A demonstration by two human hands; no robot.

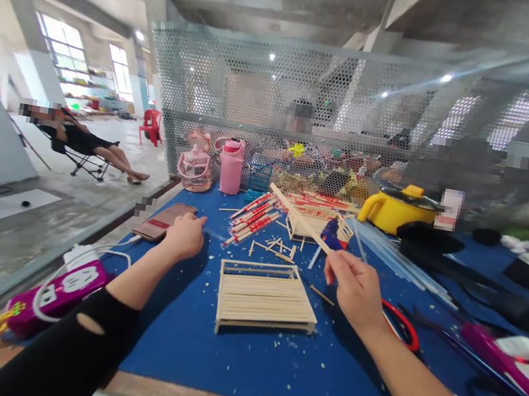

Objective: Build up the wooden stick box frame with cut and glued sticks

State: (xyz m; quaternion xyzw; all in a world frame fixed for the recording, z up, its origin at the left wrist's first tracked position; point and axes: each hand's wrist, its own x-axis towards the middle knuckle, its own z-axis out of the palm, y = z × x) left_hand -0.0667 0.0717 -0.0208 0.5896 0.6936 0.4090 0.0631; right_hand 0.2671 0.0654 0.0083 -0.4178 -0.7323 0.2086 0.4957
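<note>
Right hand [355,286] pinched shut on a long wooden stick [299,219]; the stick's axis runs from the fingers up toward 10 o'clock. The slatted stick panel [265,298] lies flat at 8 o'clock of that hand, near. Left hand [186,235] is a loose fist resting on the blue tabletop [227,361], holding nothing, with a phone [162,221] touching it at 10 o'clock.

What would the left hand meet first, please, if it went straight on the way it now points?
Most likely the phone. The left hand rests as a fist on the blue table, pointing away and slightly left, with the phone just beyond its knuckles; depth is unclear, so whether they already touch I cannot tell.
</note>
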